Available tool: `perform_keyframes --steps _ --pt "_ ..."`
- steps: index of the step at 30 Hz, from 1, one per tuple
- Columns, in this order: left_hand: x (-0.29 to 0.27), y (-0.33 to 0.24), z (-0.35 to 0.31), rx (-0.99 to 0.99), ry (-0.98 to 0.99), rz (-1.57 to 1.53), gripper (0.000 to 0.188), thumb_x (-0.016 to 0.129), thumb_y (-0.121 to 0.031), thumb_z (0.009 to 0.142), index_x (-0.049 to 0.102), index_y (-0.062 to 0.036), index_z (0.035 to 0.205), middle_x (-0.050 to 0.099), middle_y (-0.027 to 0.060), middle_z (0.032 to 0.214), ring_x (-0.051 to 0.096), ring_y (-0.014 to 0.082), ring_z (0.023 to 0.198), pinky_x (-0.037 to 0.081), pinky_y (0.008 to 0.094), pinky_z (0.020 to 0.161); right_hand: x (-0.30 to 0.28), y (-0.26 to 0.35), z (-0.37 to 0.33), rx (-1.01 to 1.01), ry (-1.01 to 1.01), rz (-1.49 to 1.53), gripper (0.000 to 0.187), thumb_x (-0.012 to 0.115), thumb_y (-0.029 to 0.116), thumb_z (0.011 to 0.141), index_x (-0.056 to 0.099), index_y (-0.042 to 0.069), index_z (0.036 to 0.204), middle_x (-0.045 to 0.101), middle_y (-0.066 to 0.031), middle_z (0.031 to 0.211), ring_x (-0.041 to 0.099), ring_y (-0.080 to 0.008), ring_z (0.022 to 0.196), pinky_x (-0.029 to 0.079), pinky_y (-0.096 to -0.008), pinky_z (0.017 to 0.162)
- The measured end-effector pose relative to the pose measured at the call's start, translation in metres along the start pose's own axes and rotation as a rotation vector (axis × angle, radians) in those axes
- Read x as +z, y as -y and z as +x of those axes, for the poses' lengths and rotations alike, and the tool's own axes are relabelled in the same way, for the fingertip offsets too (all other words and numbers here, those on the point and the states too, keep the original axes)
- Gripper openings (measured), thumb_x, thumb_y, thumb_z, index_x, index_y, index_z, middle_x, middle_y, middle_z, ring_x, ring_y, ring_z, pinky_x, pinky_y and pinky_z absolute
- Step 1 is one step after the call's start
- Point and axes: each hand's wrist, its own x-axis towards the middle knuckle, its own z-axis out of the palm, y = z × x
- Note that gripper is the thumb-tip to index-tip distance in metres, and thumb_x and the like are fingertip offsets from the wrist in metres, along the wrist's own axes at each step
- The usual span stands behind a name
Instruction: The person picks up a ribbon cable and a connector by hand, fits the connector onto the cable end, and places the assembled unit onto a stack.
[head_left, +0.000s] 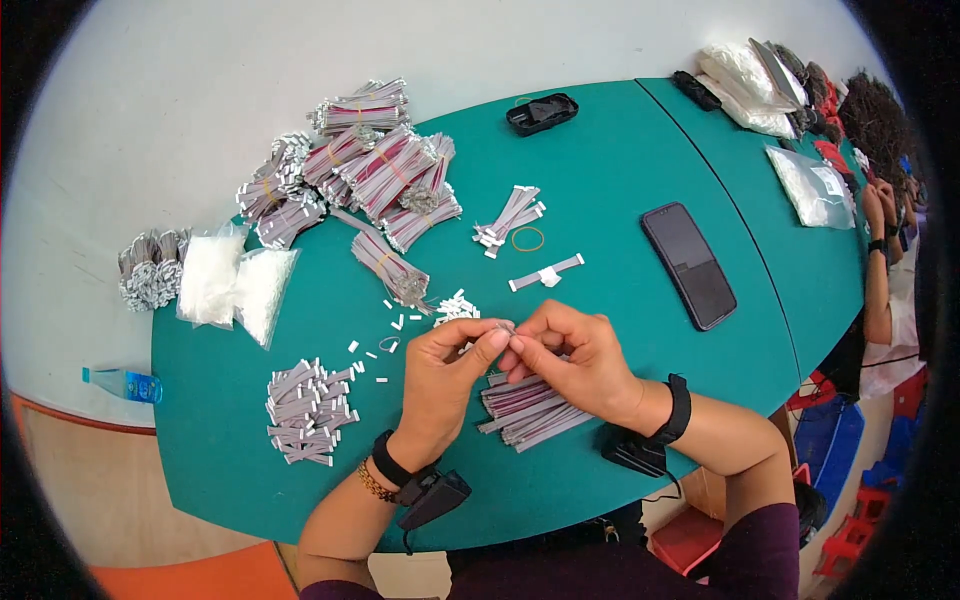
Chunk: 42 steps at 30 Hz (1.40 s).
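Note:
My left hand (443, 375) and my right hand (588, 365) meet above the middle of the green table, both closed in a pinch. Between the fingertips shows a bit of a thin grey ribbon cable (505, 328); most of it is hidden by the fingers. Beneath my right hand lies a stack of grey and purple ribbon cables (530, 415). Just beyond my left hand is a small heap of white connector housings (457, 306), with several loose ones scattered to its left. A pile of short ribbon cables with white ends (308, 412) lies left of my left hand.
Rubber-banded cable bundles (385, 165) are heaped at the far left, beside clear bags of white parts (210, 278). A phone (688, 265) lies to the right, a black case (542, 114) at the back. A plastic bottle (125, 384) is at the left edge. Another person's hands (880, 205) show far right.

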Motion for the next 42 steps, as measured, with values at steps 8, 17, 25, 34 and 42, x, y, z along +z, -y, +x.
perform_keyframes --steps 8,17,25,34,42 --pt "-0.0011 0.0014 0.0003 -0.097 0.027 -0.119 0.014 0.062 -0.011 0.084 0.063 -0.0012 0.094 0.063 0.0038 0.087 0.052 0.0067 0.070 0.040 0.0200 0.061 -0.0003 0.0007 -0.0006 0.052 0.014 0.201 0.008 0.049 0.006 0.091 0.051 0.000 0.087 0.062 -0.0059 0.077 0.061 -0.0084 0.069 0.050 -0.0201 0.062" --pt "-0.0003 0.0014 0.0000 0.010 0.017 -0.017 0.014 0.063 -0.011 0.083 0.064 -0.0011 0.093 0.063 0.0035 0.084 0.052 0.0068 0.069 0.040 0.0202 0.061 -0.0001 0.0022 0.0008 0.104 0.041 0.214 0.007 0.049 0.006 0.091 0.049 0.000 0.088 0.062 -0.0063 0.079 0.061 -0.0088 0.070 0.051 -0.0207 0.063" --pt "-0.0004 0.0018 -0.0002 0.037 0.007 0.023 0.013 0.064 -0.011 0.083 0.064 -0.0009 0.092 0.063 0.0029 0.083 0.053 0.0070 0.069 0.041 0.0205 0.062 -0.0007 -0.0005 0.0006 0.087 0.055 0.179 0.007 0.049 0.006 0.091 0.049 0.000 0.088 0.061 -0.0059 0.078 0.061 -0.0090 0.070 0.051 -0.0209 0.063" --pt "0.0024 0.0016 -0.0015 0.050 -0.025 0.023 0.007 0.060 -0.008 0.084 0.061 -0.0022 0.088 0.061 0.0029 0.083 0.054 0.0083 0.074 0.043 0.0219 0.066 0.0013 0.0038 0.0040 0.212 0.014 0.330 0.010 0.052 0.009 0.090 0.052 0.000 0.089 0.061 -0.0048 0.076 0.058 -0.0068 0.068 0.049 -0.0196 0.060" --pt "0.0040 0.0054 -0.0005 0.017 0.011 -0.166 0.005 0.060 -0.007 0.084 0.060 -0.0030 0.086 0.059 0.0043 0.088 0.052 0.0094 0.075 0.042 0.0226 0.066 0.0023 0.0052 0.0052 0.143 0.044 0.136 0.014 0.055 0.013 0.090 0.055 0.000 0.084 0.057 0.0005 0.072 0.049 -0.0020 0.064 0.039 -0.0180 0.055"
